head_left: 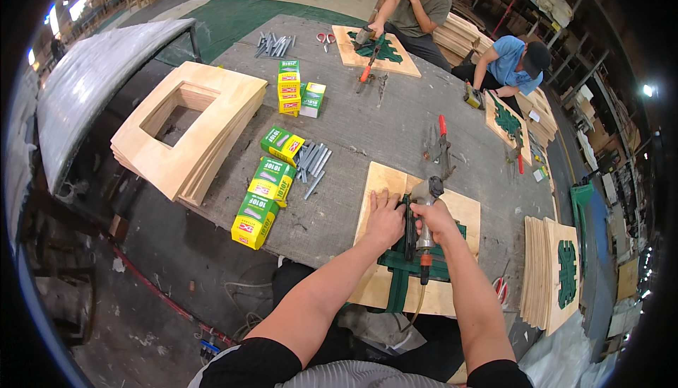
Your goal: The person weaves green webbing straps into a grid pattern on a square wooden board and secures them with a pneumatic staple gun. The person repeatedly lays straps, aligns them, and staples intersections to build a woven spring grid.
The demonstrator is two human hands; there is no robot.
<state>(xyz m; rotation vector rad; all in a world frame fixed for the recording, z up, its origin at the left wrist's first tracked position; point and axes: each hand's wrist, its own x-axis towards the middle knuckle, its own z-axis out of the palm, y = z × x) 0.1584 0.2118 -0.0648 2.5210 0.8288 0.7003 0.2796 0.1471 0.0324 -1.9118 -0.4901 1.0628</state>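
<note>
My right hand is wrapped round the handle of a pneumatic staple gun, whose hose trails toward my lap. Beneath it lies a plywood panel with green webbing straps crossing over its middle. My left hand rests on the panel's upper left part, fingers spread, beside the gun's dark magazine. The gun's nose and the strap under it are partly hidden by my hands.
Staple boxes and loose staple strips lie left of the panel. Plywood frames are stacked at the left edge, webbed panels at the right. Red-handled pliers lie beyond. Two co-workers sit across the table.
</note>
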